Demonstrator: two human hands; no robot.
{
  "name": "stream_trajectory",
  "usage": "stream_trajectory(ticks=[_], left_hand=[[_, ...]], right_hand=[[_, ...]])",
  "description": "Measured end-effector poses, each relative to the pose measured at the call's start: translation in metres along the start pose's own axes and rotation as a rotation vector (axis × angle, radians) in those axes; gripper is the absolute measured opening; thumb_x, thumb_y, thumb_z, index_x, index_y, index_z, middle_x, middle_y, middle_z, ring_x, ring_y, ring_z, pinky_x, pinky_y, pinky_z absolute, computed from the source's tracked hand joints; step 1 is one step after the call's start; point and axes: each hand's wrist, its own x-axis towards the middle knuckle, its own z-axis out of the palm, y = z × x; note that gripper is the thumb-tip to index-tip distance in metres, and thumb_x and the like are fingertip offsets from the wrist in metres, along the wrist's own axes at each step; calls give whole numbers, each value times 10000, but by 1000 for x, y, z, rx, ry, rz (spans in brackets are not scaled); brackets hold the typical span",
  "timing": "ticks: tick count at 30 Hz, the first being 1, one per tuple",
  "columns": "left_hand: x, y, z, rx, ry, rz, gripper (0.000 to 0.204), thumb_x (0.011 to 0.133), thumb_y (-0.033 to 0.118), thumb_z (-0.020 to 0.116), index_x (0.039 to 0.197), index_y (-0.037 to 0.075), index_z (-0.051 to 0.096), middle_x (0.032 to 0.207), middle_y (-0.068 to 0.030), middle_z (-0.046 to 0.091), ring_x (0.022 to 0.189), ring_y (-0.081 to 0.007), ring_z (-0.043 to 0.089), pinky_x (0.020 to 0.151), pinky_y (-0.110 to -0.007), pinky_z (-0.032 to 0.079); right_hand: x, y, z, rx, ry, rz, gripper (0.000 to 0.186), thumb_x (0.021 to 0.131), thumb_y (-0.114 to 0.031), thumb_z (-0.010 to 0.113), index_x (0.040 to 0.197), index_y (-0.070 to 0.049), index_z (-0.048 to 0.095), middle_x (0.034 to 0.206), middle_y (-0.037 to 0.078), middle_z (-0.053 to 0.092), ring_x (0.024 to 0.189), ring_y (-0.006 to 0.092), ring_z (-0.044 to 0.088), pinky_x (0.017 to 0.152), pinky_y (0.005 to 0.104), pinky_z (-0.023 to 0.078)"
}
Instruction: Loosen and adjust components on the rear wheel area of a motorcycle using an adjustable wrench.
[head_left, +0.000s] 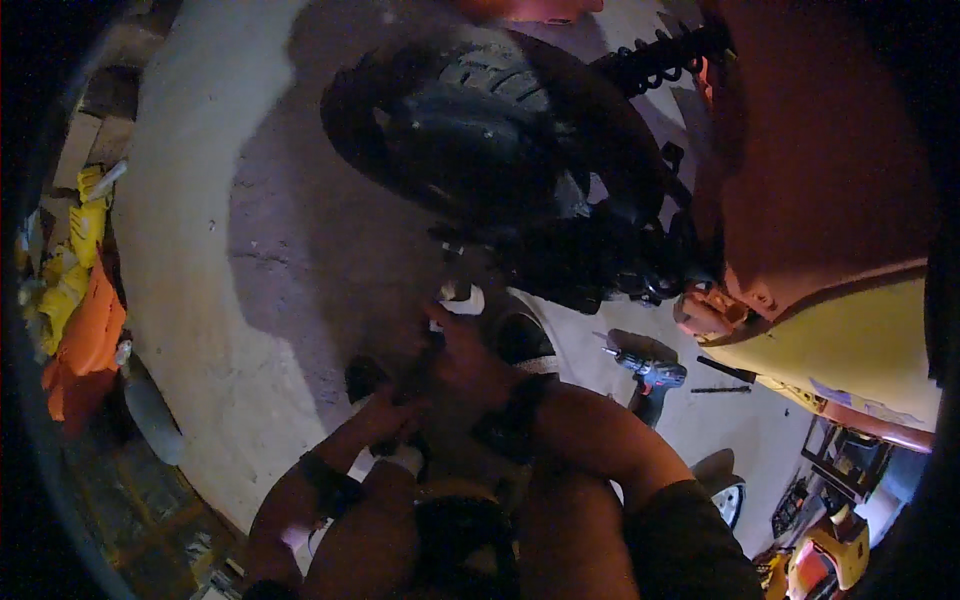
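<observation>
We worked in dim light, crouched over a pale floor (190,330), with the black wheel (490,125) just beyond our hands. It sat ahead of us, its tread showing on the far side, and dark machine parts (600,255) lay between it and the red body (830,130) on our right. A coil spring (655,62) ran from behind the wheel toward that body, and a yellow panel (850,345) spread below the red.

Our right grip (462,352) reached forward below the wheel, its fingers near a small pale patch that we could not identify. Our left grip (393,417) was bent inward, lower and nearer to us, close to the right one. Shadow covered both, so we could not tell whether either was closed on anything. A dark band circled each wrist.

The drill (655,373) lay on the floor to our right, its nose turned toward our left, and a thin dark rod (720,390) lay just beside it. Well off to our left were yellow things (85,225) and an orange sheet (88,345).
</observation>
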Motion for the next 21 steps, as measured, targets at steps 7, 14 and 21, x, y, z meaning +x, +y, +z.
stream_trajectory(ticks=[7,14,21], left_hand=[[17,24,9,216,-206,-92,253,904,333,654,855,91,600,610,1,543,487,-99,494,448,-266,391],[38,-2,13,-110,-282,-117,220,917,315,645,939,112,562,659,27,520,522,-76,471,454,-246,371],[22,10,0,-160,-348,-120,202,939,310,608,933,116,555,658,27,517,519,-75,473,452,-243,368]], right_hand=[[-6,13,-96,-475,227,-206,82,889,-134,614,943,-86,575,854,71,592,827,183,587,784,355,499],[-11,-12,-127,-982,-110,-230,326,770,-69,671,1077,-52,563,969,67,625,937,146,575,846,331,479],[-10,-10,-82,-836,65,-157,151,918,-120,535,1054,-64,568,919,69,618,870,170,585,819,344,488]])
